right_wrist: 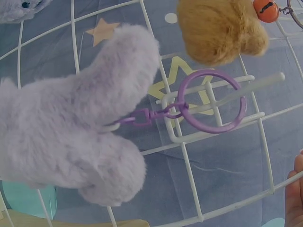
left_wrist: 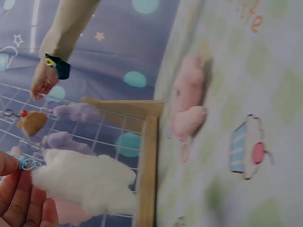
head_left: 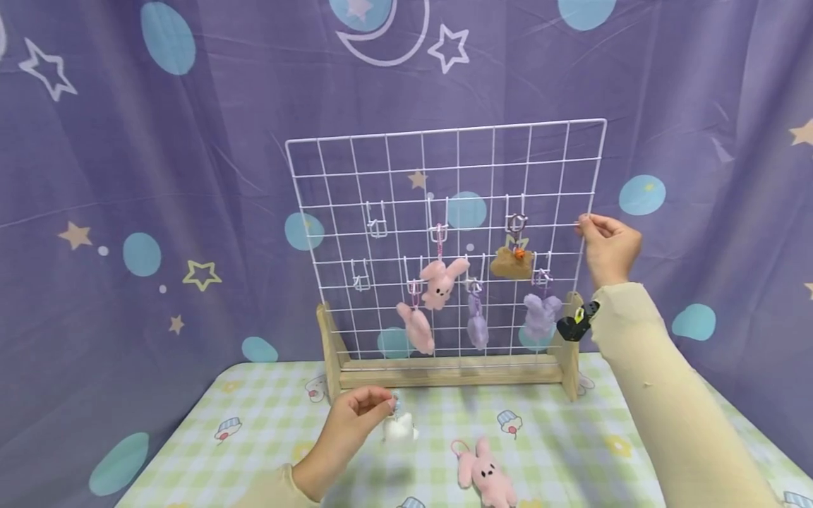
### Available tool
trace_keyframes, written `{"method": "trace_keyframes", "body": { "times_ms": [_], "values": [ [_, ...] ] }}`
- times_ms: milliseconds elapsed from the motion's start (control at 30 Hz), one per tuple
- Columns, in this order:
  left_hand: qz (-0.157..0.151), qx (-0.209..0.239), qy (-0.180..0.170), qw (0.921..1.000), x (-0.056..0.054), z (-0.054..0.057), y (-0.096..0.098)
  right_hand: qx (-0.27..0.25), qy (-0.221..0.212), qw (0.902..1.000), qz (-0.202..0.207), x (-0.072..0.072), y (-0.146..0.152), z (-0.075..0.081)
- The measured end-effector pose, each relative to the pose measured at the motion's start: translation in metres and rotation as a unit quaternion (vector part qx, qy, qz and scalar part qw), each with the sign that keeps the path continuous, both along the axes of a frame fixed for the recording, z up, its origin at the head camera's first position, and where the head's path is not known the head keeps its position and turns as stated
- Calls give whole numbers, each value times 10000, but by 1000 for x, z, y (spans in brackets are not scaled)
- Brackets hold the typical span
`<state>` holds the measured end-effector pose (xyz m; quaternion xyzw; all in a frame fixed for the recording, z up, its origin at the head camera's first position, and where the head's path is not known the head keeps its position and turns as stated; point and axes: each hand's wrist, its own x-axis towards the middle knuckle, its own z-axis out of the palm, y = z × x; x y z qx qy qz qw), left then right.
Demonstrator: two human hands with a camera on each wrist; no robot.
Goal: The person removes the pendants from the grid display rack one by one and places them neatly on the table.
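My left hand [head_left: 351, 425] pinches the light-blue key ring [left_wrist: 27, 163] of a small white plush keychain [head_left: 399, 430] between thumb and fingers. The fluffy white body [left_wrist: 90, 179] hangs from it, above the table in front of the rack. My right hand [head_left: 612, 248] grips the right edge of a white wire grid rack [head_left: 457, 130] at mid-height. Close below that hand, a purple plush keychain [head_left: 542, 315] hangs from a hook by its purple ring [right_wrist: 182, 97]. Also close by hangs a brown plush keychain [head_left: 512, 264] with an orange bell [right_wrist: 266, 10].
Two pink plush keychains, an upper one [head_left: 442, 283] and a lower one [head_left: 417, 330], hang mid-rack beside another purple plush [head_left: 478, 324]. White hooks [head_left: 377, 227] sit on the left. A wooden base [head_left: 447, 374] supports the grid. One pink bunny keychain [head_left: 488, 476] lies on the checked tablecloth [head_left: 571, 451].
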<state>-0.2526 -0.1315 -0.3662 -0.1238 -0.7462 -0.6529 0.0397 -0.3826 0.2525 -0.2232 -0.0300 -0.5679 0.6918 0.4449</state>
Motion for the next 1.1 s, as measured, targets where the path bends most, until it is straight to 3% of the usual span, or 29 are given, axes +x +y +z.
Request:
{"method": "trace_keyframes", "body": {
  "times_ms": [300,667,767,933,1100],
  "values": [
    [-246,0,-218,9995,4,-19,-3,-22,19,10000,3,-2,0,1],
    [-140,-52,-469,9988,3,-33,-7,4,35,10000,-9,-1,1,1],
    [-367,-153,-508,9979,4,-39,-6,83,2,9999,-87,-1,1,1],
    [-1008,-470,-380,9931,7,-48,-4,144,-29,9998,-114,-1,1,1],
    [-1417,-628,-250,9876,7,-51,4,111,-28,9999,-88,-1,1,1]
  ]
}}
